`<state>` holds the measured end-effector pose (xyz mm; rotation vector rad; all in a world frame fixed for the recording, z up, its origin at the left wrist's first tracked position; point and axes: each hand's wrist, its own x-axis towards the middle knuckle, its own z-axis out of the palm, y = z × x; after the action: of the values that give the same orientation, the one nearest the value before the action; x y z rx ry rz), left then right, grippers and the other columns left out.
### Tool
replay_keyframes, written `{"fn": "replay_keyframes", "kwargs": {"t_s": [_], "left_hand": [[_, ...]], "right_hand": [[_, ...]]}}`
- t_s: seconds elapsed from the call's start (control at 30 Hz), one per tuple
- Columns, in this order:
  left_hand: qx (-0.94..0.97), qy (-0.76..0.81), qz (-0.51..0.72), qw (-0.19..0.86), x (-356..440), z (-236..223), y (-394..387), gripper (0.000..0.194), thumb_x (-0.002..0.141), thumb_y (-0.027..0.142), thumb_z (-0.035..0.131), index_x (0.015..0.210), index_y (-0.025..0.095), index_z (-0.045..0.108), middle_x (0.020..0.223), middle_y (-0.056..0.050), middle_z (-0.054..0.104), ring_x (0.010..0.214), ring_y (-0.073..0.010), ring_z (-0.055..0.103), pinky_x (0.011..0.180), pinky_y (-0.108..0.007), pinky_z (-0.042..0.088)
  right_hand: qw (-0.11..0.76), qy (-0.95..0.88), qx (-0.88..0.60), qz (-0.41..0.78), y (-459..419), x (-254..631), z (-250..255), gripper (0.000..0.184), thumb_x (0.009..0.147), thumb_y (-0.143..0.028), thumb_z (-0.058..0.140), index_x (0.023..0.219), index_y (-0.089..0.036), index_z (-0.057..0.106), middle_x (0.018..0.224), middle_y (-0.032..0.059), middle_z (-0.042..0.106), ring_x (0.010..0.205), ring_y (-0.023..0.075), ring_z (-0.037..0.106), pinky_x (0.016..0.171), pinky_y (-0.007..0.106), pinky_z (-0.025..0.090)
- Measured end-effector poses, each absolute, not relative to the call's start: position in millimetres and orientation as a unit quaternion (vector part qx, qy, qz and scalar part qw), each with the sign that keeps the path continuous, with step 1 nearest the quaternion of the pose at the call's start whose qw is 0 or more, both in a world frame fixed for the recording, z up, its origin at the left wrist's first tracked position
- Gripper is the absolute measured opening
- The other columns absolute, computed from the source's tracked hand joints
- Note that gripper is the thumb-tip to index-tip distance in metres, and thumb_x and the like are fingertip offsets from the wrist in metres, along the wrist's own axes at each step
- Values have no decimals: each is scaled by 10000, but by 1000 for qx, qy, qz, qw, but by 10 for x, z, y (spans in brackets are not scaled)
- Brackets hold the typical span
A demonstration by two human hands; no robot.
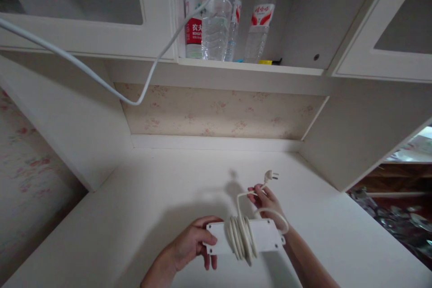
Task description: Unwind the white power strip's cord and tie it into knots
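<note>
My left hand [199, 239] grips one end of a white power strip [265, 235], thumb on the face turned toward me and fingers behind it. A cream cord [241, 238] is wound several times around the strip's middle. Past the strip, my right hand [266, 202] pinches the free length of cord just below its two-pin plug [271, 176]. The plug sticks up above the fingertips. A loop of cord curves from the strip's right end across my right wrist. The strip is held above a white tabletop [162, 175].
Overhead, an open shelf [249, 66] holds several plastic bottles [216, 27] with red-and-white labels. A white cable [84, 72] hangs across the upper left. White side panels [357, 126] flank the tabletop. Floral wallpaper [216, 110] covers the back. Glassware [398, 220] shows at the right.
</note>
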<state>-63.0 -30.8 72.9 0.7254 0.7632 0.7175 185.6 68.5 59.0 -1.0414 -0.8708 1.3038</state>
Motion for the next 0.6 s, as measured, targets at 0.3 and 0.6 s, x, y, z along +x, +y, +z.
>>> {"fn": "replay_keyframes", "kwargs": {"t_s": [0.3,0.6], "left_hand": [[325,394,488,708,-1000,751,-357,384,810,299,565,1137,102,533,843,-121,688,498,-149,629,426,-211,460],[419,381,389,727,-1396,741,-341,446,717,222,607,1152,124,595,685,-64,672,388,-154,585,352,-218,439]], "right_hand": [[658,-335,-364,568,1093,2359,947,288,671,-321,823,839,-176,639,857,5,669,522,38,542,456,92,494],[718,-309,-356,513,1121,2410,951,293,625,-273,845,792,-168,628,949,54,690,856,138,678,803,173,563]]}}
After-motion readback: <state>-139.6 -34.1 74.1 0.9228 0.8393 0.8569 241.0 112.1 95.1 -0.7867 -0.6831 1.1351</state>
